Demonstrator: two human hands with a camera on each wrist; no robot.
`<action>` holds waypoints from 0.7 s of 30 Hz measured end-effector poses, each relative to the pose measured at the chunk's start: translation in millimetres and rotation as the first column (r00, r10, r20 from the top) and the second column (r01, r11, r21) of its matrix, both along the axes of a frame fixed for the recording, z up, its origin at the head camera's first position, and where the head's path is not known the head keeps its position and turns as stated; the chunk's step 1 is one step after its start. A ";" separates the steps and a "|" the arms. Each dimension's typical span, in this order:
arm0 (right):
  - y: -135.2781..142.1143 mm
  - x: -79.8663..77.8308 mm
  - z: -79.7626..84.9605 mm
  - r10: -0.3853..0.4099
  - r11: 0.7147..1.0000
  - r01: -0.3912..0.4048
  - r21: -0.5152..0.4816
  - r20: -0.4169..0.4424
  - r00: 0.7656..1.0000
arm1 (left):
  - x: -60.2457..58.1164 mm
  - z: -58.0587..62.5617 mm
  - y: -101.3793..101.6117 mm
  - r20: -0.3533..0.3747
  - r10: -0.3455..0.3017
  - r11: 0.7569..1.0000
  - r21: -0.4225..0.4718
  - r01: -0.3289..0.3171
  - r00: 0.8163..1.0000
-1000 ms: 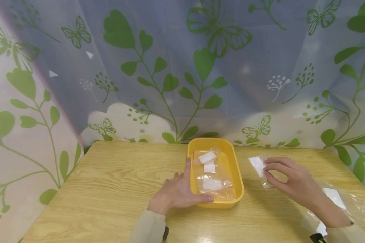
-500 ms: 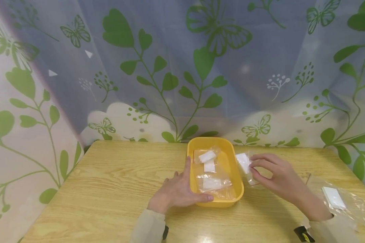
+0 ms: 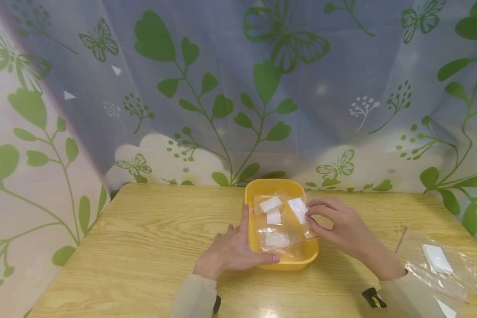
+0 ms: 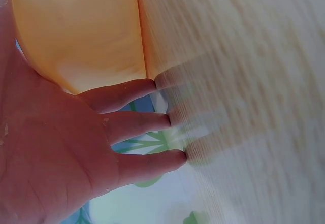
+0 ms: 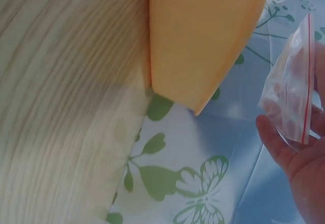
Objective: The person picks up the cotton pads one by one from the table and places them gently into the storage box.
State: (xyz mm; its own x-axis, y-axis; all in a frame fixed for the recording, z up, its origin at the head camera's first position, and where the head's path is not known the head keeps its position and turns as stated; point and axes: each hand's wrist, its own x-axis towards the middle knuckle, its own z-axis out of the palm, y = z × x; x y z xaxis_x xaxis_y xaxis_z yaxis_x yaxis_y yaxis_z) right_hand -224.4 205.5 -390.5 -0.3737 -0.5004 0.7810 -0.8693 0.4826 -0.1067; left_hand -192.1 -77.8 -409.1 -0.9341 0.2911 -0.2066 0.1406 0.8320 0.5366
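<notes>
A yellow plastic tray (image 3: 288, 266) stands on the table with several small clear zip bags (image 3: 276, 240) in it, each showing a white piece inside. My left hand (image 3: 234, 252) rests against its near left corner, thumb on the front rim and index finger along the left side. In the left wrist view the other fingers of the left hand (image 4: 56, 142) are straight, their tips at the table. My right hand (image 3: 343, 227) pinches another zip bag (image 3: 297, 209) over the tray's right rim. A red line runs along that bag's (image 5: 289, 82) edge in the right wrist view.
More clear bags (image 3: 437, 260) with white pieces lie at the right of the wooden table (image 3: 163, 229), beside the right forearm. A curtain (image 3: 222, 145) printed with green leaves and butterflies hangs behind the table's far edge.
My right hand has moved left with the zip bag, from the table beside the tray to over its right side. The left hand and the tray have stayed put.
</notes>
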 end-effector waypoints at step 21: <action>-31.7 -5.8 -8.2 0.020 0.999 -0.019 0.032 -0.008 1.000 | 0.8 -0.8 0.6 -0.006 0.009 1.000 0.010 -0.009 1.000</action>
